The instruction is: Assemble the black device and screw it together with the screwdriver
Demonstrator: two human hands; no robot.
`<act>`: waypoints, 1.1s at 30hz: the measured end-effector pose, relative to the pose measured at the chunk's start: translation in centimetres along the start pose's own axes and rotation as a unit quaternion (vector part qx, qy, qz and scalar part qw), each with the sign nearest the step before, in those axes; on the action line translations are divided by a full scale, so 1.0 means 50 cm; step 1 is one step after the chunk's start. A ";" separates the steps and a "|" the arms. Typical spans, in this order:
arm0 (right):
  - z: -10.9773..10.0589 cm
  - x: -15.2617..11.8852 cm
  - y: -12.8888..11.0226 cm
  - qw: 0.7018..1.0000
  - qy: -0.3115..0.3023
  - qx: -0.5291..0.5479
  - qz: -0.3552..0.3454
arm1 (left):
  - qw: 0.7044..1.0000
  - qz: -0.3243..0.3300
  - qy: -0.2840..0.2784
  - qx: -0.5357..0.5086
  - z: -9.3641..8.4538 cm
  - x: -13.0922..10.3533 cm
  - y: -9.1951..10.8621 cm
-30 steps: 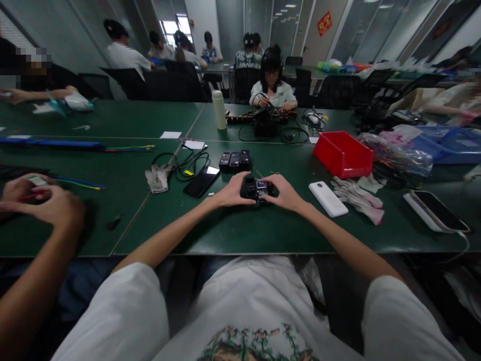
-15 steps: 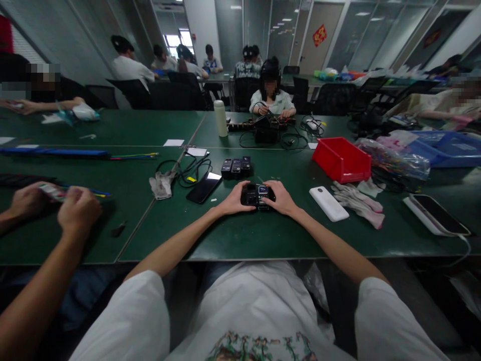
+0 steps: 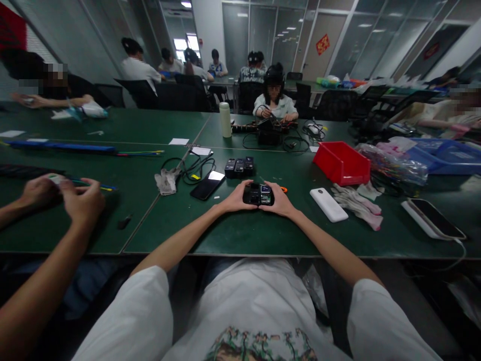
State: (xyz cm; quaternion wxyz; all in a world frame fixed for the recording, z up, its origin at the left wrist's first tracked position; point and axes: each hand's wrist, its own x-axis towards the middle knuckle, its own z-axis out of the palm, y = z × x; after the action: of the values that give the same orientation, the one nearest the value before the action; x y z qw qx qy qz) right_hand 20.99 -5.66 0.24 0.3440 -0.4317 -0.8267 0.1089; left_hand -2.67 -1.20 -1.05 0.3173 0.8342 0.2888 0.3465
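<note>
Fingers [image 3: 243,185] of left hand [image 3: 233,199] and right hand [image 3: 282,202], half-curled, grip an open black case [image 3: 247,199] of electronic parts [image 3: 266,197].

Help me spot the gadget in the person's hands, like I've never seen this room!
Find the big green table, then the bare left hand and right hand by its near edge. Between them is a small black gadget. Unlike the three dark blocks bunched behind it, it's being held and shows green on its right half.
</note>
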 end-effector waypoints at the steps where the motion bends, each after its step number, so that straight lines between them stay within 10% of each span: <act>1: 0.000 0.000 0.001 1.000 -0.001 0.001 0.000 | 1.000 0.000 0.003 0.001 0.000 0.000 0.000; 33: -0.006 -0.002 0.018 0.999 -0.022 -0.010 -0.032 | 0.999 -0.003 -0.038 -0.001 -0.001 -0.002 0.013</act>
State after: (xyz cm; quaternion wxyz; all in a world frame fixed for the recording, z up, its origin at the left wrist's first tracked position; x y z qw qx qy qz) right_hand 21.77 -5.24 -0.02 0.3246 -0.4061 -0.8485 0.0986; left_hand -2.56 -1.66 -0.58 0.3300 0.8453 0.2791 0.3142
